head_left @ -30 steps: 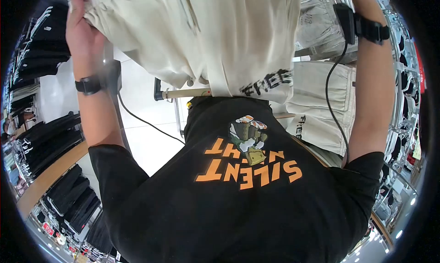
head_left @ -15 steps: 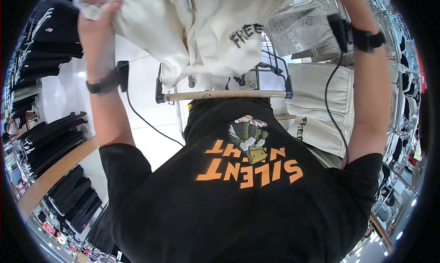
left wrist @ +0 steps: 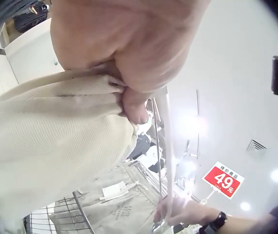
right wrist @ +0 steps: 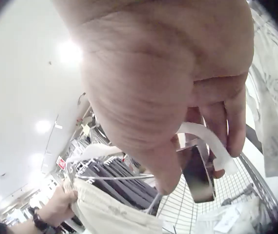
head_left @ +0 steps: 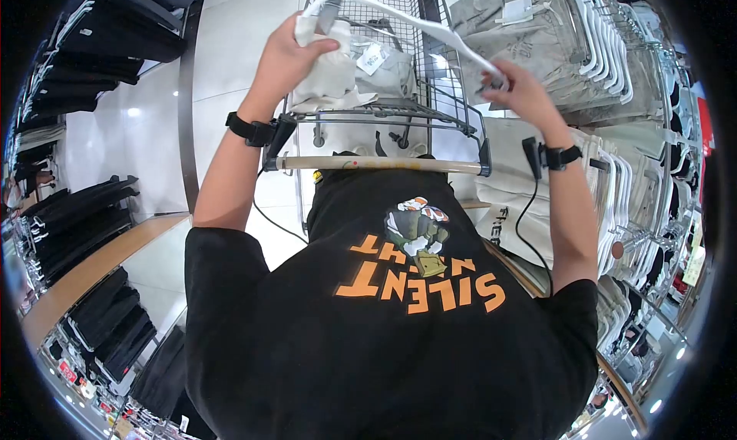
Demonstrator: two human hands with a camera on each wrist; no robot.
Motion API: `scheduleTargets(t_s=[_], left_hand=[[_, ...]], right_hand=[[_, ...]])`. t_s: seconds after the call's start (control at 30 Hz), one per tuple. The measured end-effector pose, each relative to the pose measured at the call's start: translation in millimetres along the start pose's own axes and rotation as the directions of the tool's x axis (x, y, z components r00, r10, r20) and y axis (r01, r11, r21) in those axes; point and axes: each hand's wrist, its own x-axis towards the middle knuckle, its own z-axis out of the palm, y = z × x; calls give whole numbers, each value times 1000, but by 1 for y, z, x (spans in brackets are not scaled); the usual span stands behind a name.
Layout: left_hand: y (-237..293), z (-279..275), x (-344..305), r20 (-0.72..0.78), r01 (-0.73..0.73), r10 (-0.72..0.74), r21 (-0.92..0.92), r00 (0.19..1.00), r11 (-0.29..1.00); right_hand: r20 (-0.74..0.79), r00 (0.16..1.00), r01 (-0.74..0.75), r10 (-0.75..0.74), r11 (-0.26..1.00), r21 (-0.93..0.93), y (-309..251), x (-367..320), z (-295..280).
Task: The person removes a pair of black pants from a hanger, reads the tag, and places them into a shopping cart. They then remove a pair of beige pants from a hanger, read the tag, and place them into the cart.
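The left hand (head_left: 288,60) grips the bunched top of a soft, cream cloth garment (head_left: 326,75), and the right hand (head_left: 526,95) pinches the far end of its slim white hanger (head_left: 434,29). At the upper centre of the frame, before a dark wire cart (head_left: 453,166), the garment droops limply down-frame, likely light and best held at its gathered edge. The stiffer hanger slants from upper left to lower right, ending in a small metal clip (right wrist: 197,175).

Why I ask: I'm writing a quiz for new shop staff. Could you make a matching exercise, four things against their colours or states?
1. hanger
2. left hand
3. cart handle
4. shirt

A. black with orange lettering
B. gripping a cream garment
C. beige and bar-shaped
D. white and arched

Right pairs: 1-D, 2-B, 3-C, 4-A
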Motion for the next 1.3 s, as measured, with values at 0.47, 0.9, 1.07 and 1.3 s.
scheduleTargets(t_s=[0.47, 0.9, 1.07, 1.3], left_hand=[[18, 47, -36, 216, 151, -156, 41, 964, 988], [21, 47, -56, 247, 95, -111, 75, 963, 993], [17, 42, -56, 191, 39, -86, 237, 978, 971], [-4, 35, -9, 151, -162, 143, 117, 978, 980]], right_hand=[[-256, 966, -106, -46, 831, -546, -15, -24, 106], [-136, 902, 430, -409, 876, 219, -117, 40, 100], [-260, 839, 485, -478, 874, -38, -129, 35, 95], [-535, 687, 526, -491, 845, -100, -141, -5, 42]])
